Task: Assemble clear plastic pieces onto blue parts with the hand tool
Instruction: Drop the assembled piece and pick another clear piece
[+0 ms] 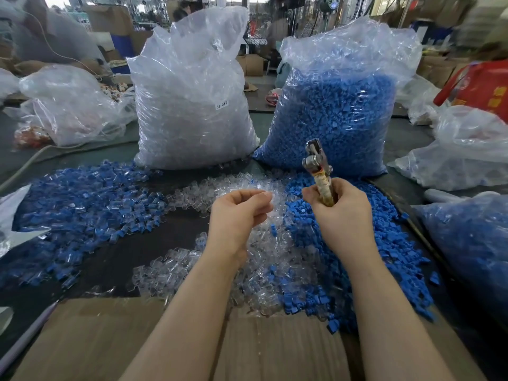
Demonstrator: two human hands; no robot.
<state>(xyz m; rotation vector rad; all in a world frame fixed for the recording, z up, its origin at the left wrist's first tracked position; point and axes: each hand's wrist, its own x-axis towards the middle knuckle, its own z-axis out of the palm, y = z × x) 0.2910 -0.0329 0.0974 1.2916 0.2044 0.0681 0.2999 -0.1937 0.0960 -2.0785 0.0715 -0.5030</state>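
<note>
On the dark tabletop I see loose clear pieces between heaps of blue parts. My right hand grips the hand tool upright; my left hand pinches a clear piece just beside it.

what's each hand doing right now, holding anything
Left hand: fingers curled, pinching a clear plastic piece at its fingertips.
Right hand: gripping the hand tool, metal head up.
</note>
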